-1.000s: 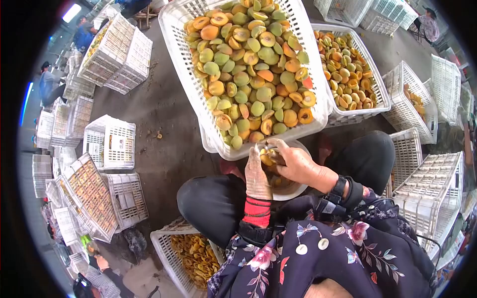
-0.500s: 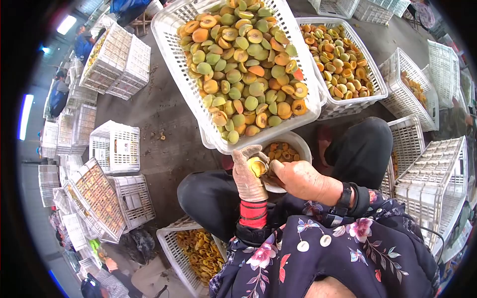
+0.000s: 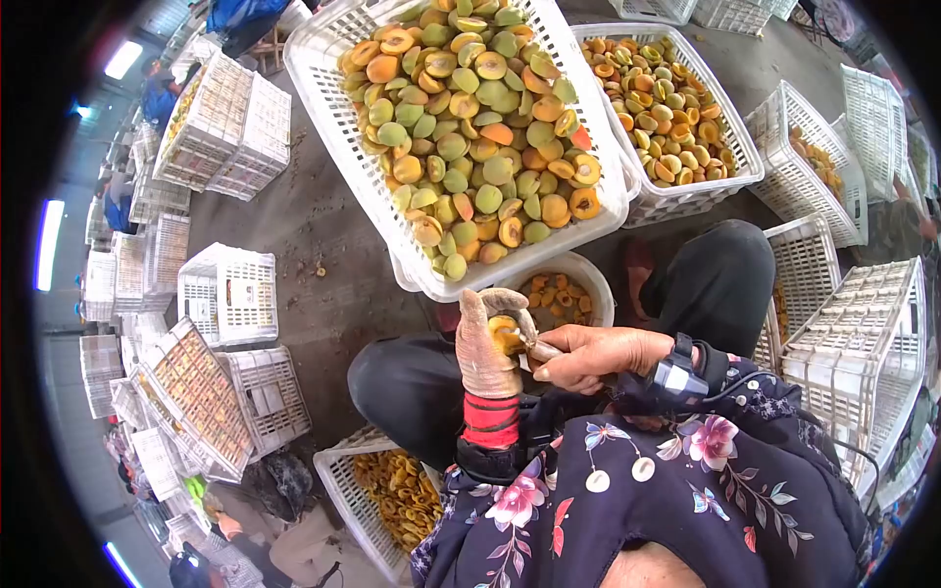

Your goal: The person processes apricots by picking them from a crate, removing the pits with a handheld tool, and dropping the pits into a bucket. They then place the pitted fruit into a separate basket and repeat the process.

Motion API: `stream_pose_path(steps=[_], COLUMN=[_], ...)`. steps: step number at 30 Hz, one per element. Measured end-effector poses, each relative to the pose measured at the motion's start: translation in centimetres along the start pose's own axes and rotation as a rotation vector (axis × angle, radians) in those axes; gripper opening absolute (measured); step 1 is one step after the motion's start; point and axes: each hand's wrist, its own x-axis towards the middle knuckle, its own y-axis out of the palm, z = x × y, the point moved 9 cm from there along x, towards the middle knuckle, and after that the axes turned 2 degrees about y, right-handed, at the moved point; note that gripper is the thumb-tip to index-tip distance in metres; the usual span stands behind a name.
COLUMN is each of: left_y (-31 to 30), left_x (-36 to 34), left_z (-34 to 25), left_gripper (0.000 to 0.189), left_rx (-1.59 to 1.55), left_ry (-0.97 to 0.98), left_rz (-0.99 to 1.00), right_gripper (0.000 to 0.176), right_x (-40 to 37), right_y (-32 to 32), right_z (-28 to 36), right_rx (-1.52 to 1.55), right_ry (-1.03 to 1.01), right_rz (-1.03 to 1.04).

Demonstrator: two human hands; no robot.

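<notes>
In my gloved left hand [image 3: 487,355] is an orange-yellow piece of fruit [image 3: 506,334], with the fingers curled round it. My bare right hand [image 3: 600,357] pinches the handle of a small tool [image 3: 540,350], whose tip is at the fruit. Just beyond my hands stands a white bucket [image 3: 606,312] with orange fruit pieces [image 3: 557,297] inside. A large white crate [image 3: 338,116] heaped with halved green and orange fruit [image 3: 480,147] stands in front of me.
Another crate [image 3: 750,162] of fruit halves stands beyond at the right. A crate [image 3: 343,480] of orange pieces is beside my left knee. Stacked crates [image 3: 250,127] line the left, more [image 3: 843,343] the right. At lower left, a co-worker's hand [image 3: 227,526] shows.
My right hand has turned, its thumb and fingers now round the tool's handle, which shows more clearly. The fruit sits slightly differently in my left hand. The view has shifted a little.
</notes>
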Motion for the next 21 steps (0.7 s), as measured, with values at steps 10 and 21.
stream_pose_path(steps=[10, 21], left_y=[-5.1, -1.1], left_x=[2.9, 2.8], left_z=[2.5, 6.6], left_gripper=[0.066, 0.06], left_rx=[0.006, 0.175], left_ry=[0.103, -0.009], left_rz=[-0.175, 0.179], right_gripper=[0.027, 0.024], right_x=[-2.1, -4.3], right_y=[-5.5, -6.6], right_z=[1.6, 8.3], right_rx=[-1.43, -1.126], right_ry=[-0.201, -0.592], right_rz=[-0.716, -0.904])
